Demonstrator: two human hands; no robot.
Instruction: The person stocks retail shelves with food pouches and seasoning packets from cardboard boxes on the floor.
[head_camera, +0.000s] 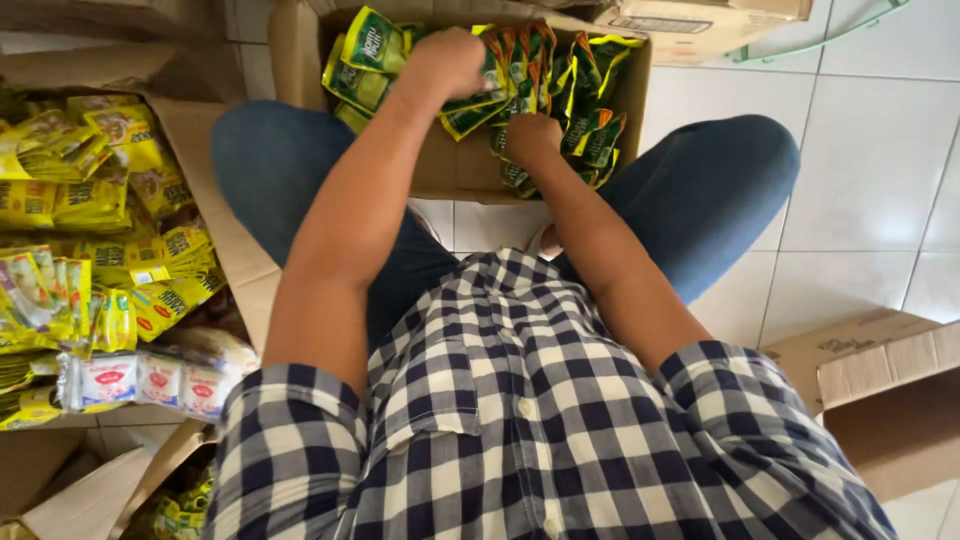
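Note:
An open cardboard box (460, 170) stands on the floor between my knees, filled with green and orange sachet strips (585, 90). My left hand (450, 60) is closed around a bunch of these sachets at the box's upper middle. Just below and to the right, my right hand (532, 135) grips more of the green sachets near the box's front edge. Both forearms reach forward over my checked shirt and blue jeans.
A flattened carton (225, 240) at left holds heaps of yellow sachet strips (90, 200) and a row of white packets (140, 382). Another cardboard box (885, 385) sits at lower right, one more (700, 25) behind. White floor tiles lie to the right.

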